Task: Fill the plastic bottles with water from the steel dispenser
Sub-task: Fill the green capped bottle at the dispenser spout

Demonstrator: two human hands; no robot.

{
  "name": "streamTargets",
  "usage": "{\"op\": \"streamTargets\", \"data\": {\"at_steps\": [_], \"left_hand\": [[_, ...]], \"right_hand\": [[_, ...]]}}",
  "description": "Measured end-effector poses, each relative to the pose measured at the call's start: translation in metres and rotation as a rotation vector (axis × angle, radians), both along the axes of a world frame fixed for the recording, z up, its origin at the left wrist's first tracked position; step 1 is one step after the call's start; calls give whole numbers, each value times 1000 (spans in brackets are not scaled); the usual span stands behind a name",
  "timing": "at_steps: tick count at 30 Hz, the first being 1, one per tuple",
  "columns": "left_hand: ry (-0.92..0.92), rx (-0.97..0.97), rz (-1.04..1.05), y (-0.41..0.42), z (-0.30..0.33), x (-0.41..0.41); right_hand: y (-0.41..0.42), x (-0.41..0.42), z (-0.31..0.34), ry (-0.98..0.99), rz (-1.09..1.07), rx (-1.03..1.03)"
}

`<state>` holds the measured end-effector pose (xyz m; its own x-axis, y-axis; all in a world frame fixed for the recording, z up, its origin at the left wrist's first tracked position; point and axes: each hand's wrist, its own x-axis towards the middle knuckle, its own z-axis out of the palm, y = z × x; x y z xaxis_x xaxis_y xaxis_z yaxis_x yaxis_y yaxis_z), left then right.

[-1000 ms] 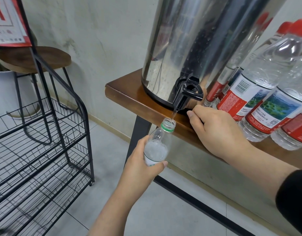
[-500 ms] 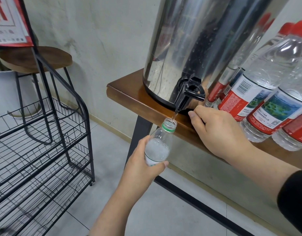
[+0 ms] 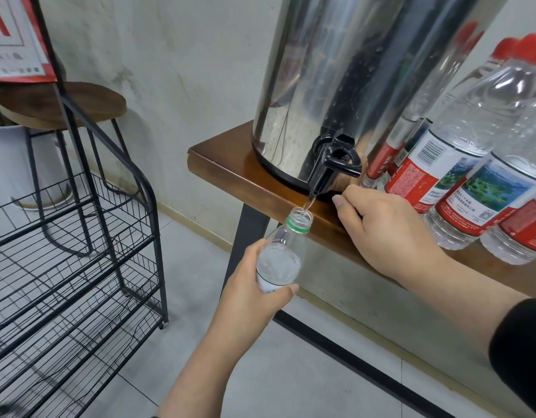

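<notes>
A thin stream of water [image 3: 309, 203] is being run from the black tap [image 3: 331, 167] of the steel dispenser [image 3: 336, 86] into the open neck of the small plastic bottle [image 3: 286, 245], exactly as it was a second ago. Almost nothing is seen to have changed over that second: the bottle has been kept under the spout, just off the front edge of the tabletop [image 3: 230, 164] and near its left corner, and the water level inside appears only slightly higher, with froth showing in the upper body.

The bottle is gripped by the left hand [image 3: 254, 285], whose fingers and thumb are wrapped round its lower half; it is held tilted, with the green-ringed mouth directly beneath the spout. The right hand [image 3: 381, 230] is rested on the tabletop's front edge just beside the tap, with its fingers curled under; whether anything is held in it cannot be told, since the fingertips are hidden.

From this it is judged that filling is under way and well advanced, and that the tap will soon need to be closed before overflow is risked. The red-capped bottles [image 3: 459, 164] are stood along the right part of the tabletop, beside the dispenser; their caps are on.
</notes>
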<state>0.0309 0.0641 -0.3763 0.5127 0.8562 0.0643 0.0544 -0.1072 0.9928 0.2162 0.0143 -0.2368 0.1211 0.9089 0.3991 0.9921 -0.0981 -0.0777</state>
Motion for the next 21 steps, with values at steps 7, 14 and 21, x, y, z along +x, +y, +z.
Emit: {"op": "streamTargets", "data": {"at_steps": [7, 14, 21], "left_hand": [[3, -1, -5, 1, 0, 0], [0, 3, 0, 1, -1, 0], [5, 3, -8, 2, -2, 1]], "right_hand": [[0, 1, 0, 0, -3, -7], [-1, 0, 0, 0, -1, -7], [0, 2, -1, -7, -5, -1]]}}
